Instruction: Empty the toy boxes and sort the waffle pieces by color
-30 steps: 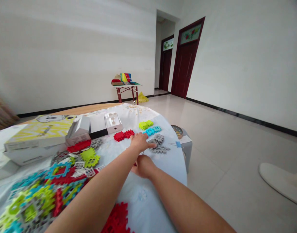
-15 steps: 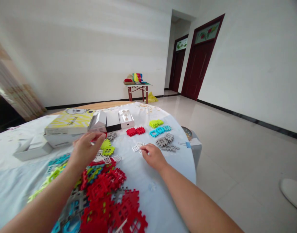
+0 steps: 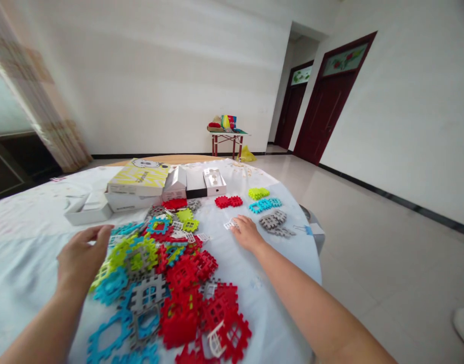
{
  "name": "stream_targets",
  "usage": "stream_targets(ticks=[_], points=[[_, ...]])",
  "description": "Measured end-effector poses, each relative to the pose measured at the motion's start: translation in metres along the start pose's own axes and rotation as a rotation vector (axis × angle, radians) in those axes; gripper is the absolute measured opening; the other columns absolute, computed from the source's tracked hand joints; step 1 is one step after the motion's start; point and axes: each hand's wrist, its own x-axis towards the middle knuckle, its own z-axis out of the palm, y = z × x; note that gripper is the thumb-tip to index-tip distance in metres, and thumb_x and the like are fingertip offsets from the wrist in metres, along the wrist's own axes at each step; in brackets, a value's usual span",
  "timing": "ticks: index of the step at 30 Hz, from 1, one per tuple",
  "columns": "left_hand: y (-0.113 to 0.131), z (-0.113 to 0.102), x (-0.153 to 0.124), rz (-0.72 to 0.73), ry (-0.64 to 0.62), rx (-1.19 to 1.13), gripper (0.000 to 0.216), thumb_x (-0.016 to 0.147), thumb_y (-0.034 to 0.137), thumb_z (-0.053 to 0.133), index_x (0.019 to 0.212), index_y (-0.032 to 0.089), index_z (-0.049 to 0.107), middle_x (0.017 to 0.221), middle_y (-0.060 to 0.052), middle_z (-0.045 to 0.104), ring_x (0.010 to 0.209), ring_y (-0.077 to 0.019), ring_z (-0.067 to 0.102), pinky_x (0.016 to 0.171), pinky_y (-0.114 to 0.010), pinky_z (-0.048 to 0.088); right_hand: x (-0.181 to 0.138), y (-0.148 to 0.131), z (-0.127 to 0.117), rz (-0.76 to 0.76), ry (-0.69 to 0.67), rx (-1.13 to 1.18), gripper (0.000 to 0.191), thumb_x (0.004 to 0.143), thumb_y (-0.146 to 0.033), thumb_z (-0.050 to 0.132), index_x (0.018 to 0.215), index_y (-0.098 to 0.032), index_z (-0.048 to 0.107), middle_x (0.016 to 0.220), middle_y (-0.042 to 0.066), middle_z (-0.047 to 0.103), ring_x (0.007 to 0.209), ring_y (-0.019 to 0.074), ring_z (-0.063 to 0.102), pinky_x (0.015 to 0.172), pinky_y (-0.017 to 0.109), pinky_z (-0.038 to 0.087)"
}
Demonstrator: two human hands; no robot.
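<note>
My left hand (image 3: 82,255) hovers at the left edge of a heap of plastic building pieces. Its fingers are loosely bent, with a gap to the thumb, and nothing shows in them. Below and beside it lie lime green pieces (image 3: 120,253) and blue pieces (image 3: 110,286). My right hand (image 3: 247,233) is out on the cloth with its fingers curled onto small white window-shaped pieces (image 3: 229,224); the fingers partly hide them. Red toothed pieces (image 3: 182,273) fill the middle of the heap, and more white window pieces (image 3: 188,235) lie at its far side.
Separate groups of red (image 3: 228,201), lime (image 3: 259,193), blue (image 3: 265,205) and grey pieces (image 3: 273,221) lie towards the right. A yellow and white box (image 3: 139,178) and white trays (image 3: 88,208) stand behind the heap. The round table's edge (image 3: 318,263) is on the right.
My left hand has drawn back from the far side of the heap to its left edge, uncovering more pieces. My right hand stays at the white pieces. The view has turned left.
</note>
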Motion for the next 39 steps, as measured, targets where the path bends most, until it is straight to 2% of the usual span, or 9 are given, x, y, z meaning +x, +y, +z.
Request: stream_targets(ticks=[9,13,16,20,23,26,30,35,39], points=[[-0.011,0.007,-0.002,-0.066,-0.025,-0.013,0.042,0.079,0.046,0.042,0.095,0.017,0.067,0.085,-0.006,0.068,0.084,-0.0211,0.059,0.071,-0.028,0.042,0.009,-0.03,0.01,-0.018,-0.06,0.123,0.035,0.085,-0.022,0.046,0.116,-0.013,0.057,0.123,0.014,0.056,0.119,0.0211,0.047,0.103,0.035,0.033],[-0.016,0.007,-0.004,-0.076,-0.034,-0.021,0.043,0.08,0.047,0.041,0.096,0.017,0.067,0.086,-0.006,0.067,0.082,-0.0201,0.058,0.069,-0.027,0.041,0.008,-0.038,0.008,-0.075,0.038,0.174,0.034,0.082,-0.018,0.049,0.113,-0.011,0.059,0.119,0.015,0.057,0.117,0.0222,0.047,0.101,0.038,0.035],[-0.018,0.008,-0.005,-0.08,-0.027,-0.016,0.044,0.08,0.048,0.04,0.095,0.016,0.067,0.086,-0.007,0.067,0.082,-0.0206,0.058,0.07,-0.028,0.041,0.006,-0.047,0.003,-0.171,0.084,0.189,0.032,0.078,-0.021,0.056,0.109,-0.017,0.061,0.116,0.01,0.06,0.114,0.0219,0.048,0.101,0.041,0.033],[-0.017,0.009,-0.007,-0.066,-0.02,-0.03,0.043,0.08,0.047,0.041,0.093,0.015,0.067,0.087,-0.007,0.067,0.084,-0.0207,0.058,0.073,-0.028,0.041,0.005,-0.062,0.002,-0.28,-0.038,0.149,0.031,0.07,-0.029,0.067,0.101,-0.025,0.065,0.109,0.003,0.065,0.117,0.0236,0.045,0.101,0.043,0.028],[-0.014,0.009,-0.008,-0.071,-0.034,-0.023,0.043,0.08,0.045,0.041,0.094,0.014,0.067,0.09,-0.008,0.066,0.087,-0.021,0.058,0.077,-0.028,0.041,0.006,-0.07,0.005,-0.305,-0.099,0.111,0.023,0.071,-0.028,0.067,0.093,-0.026,0.067,0.105,0.001,0.066,0.118,0.0243,0.043,0.101,0.044,0.025],[-0.014,0.009,-0.01,-0.066,-0.05,-0.024,0.044,0.08,0.046,0.04,0.096,0.014,0.066,0.092,-0.009,0.065,0.09,-0.0208,0.057,0.08,-0.028,0.04,0.007,-0.071,0.004,-0.275,-0.068,0.112,0.011,0.077,-0.026,0.06,0.085,-0.025,0.068,0.097,0.001,0.068,0.117,0.0228,0.043,0.101,0.044,0.024],[-0.016,0.01,-0.01,-0.062,-0.039,-0.039,0.044,0.081,0.047,0.04,0.096,0.015,0.066,0.091,-0.008,0.064,0.09,-0.0204,0.057,0.081,-0.029,0.039,0.01,-0.063,-0.009,-0.157,0.045,0.158,0.012,0.079,-0.026,0.058,0.082,-0.023,0.069,0.088,0.003,0.069,0.111,0.0224,0.048,0.1,0.042,0.027],[-0.016,0.012,-0.009,-0.067,-0.04,-0.037,0.041,0.08,0.046,0.042,0.095,0.016,0.066,0.09,-0.006,0.065,0.087,-0.0195,0.056,0.079,-0.028,0.04,0.012,-0.041,-0.026,-0.01,0.129,0.185,0.02,0.08,-0.026,0.054,0.093,-0.019,0.068,0.096,0.007,0.067,0.103,0.0212,0.054,0.095,0.039,0.035],[-0.016,0.011,-0.009,-0.078,-0.057,-0.039,0.043,0.08,0.048,0.041,0.096,0.016,0.066,0.091,-0.006,0.065,0.087,-0.0192,0.057,0.079,-0.027,0.04,0.005,-0.034,-0.029,-0.032,0.117,0.238,0.023,0.079,-0.024,0.054,0.098,-0.017,0.066,0.101,0.008,0.066,0.101,0.02,0.056,0.093,0.037,0.039]])
